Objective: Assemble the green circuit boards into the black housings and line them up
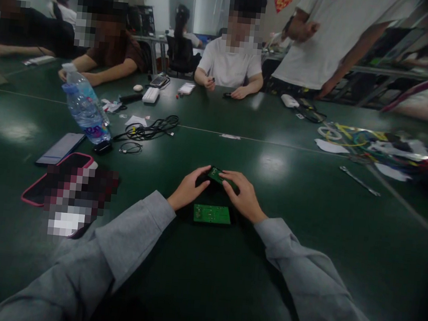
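Observation:
A small green circuit board (215, 174) is held tilted above the green tabletop, between my two hands. My left hand (192, 186) grips its left end, with fingertips at the upper corner and the thumb lower down. From the other side, my right hand (244, 196) has its fingers laid over the board's right part, hiding much of it. A dark area shows beneath the held board; whether it is a casing or shadow I cannot tell. Closer to me, a second green circuit board (212, 214) lies flat on the table between my wrists.
On the left are water bottles (86, 110), a phone (60, 149), a pink-edged case (59, 178) and black cables (149, 128). A wrench (359, 181) and a heap of coloured wires (385, 146) lie right. Across the table a person (230, 66) sits handling small items; others are around.

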